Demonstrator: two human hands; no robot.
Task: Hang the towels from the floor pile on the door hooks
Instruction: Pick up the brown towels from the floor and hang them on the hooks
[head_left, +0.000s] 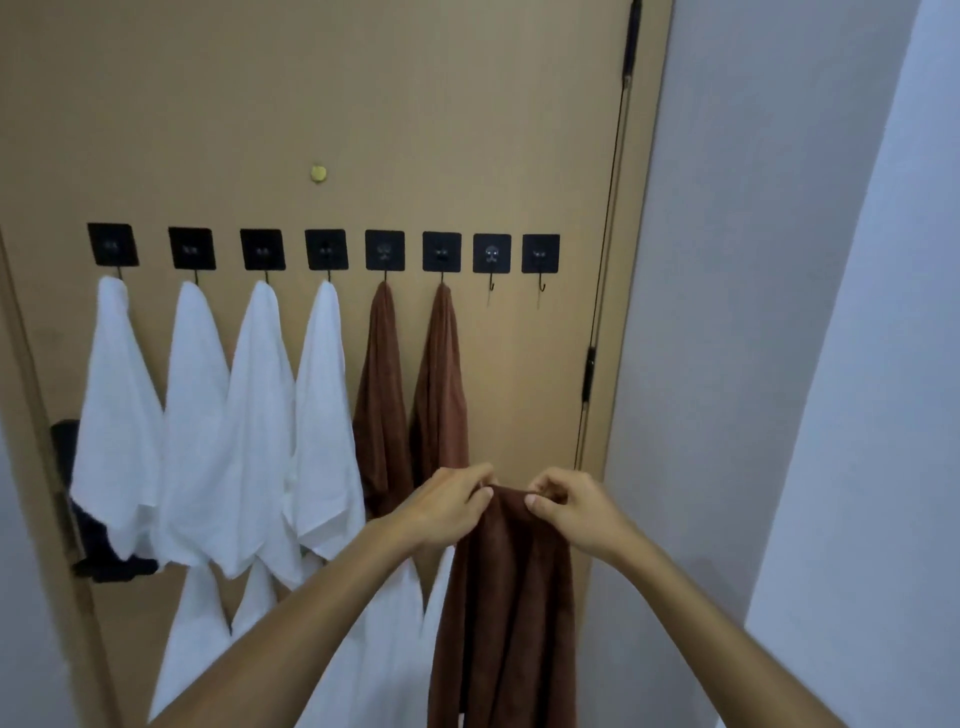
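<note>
Brown towel (511, 597) pinched at top edge by L hand (448, 506) & R hand (571, 512), both grips holding it.

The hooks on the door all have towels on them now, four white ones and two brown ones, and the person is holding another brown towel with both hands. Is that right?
Not quite. The head view shows eight hooks, and the two at the right end are bare. The rest holds: four white towels, two brown towels, and both the left hand and right hand pinch the top edge of another brown towel.

No readable text anywhere; the hook plates (384, 250) (black squares) seem unmarked, though blurry.
</note>
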